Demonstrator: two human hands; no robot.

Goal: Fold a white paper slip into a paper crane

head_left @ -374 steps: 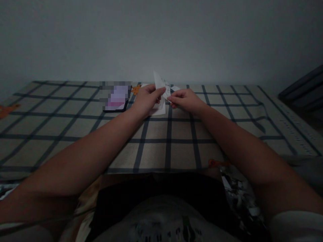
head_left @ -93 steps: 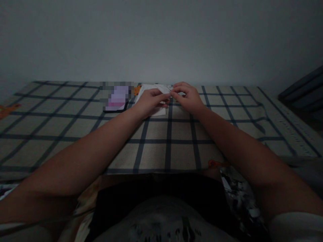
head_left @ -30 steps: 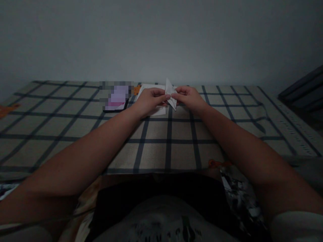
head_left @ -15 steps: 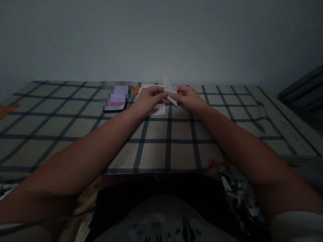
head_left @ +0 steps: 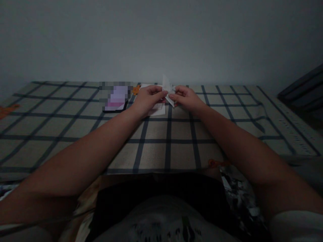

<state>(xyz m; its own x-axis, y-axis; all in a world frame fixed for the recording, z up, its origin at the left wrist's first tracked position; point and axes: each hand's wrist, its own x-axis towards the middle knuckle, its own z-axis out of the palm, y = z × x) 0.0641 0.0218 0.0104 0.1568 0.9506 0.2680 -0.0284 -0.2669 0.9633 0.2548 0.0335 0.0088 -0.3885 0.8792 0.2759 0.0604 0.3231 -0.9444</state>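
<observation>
A small piece of folded white paper is pinched between my two hands, one pointed end standing up and another pointing down. My left hand grips its left side with thumb and fingers. From the right, my right hand pinches it, fingers curled behind. The two thumbs almost meet at its middle. Beneath and beside my left hand, flat white paper sheets lie on the cloth, partly covered by that hand. Dim light hides the finer folds.
A phone with a lit, partly pixelated screen lies left of my left hand. The checked tablecloth covers the table, which meets a plain wall at the back. A dark slatted object stands at the far right.
The folded paper has tilted and shifted slightly left between my fingers. My right hand has followed it a little, and both hands keep their pinch.
</observation>
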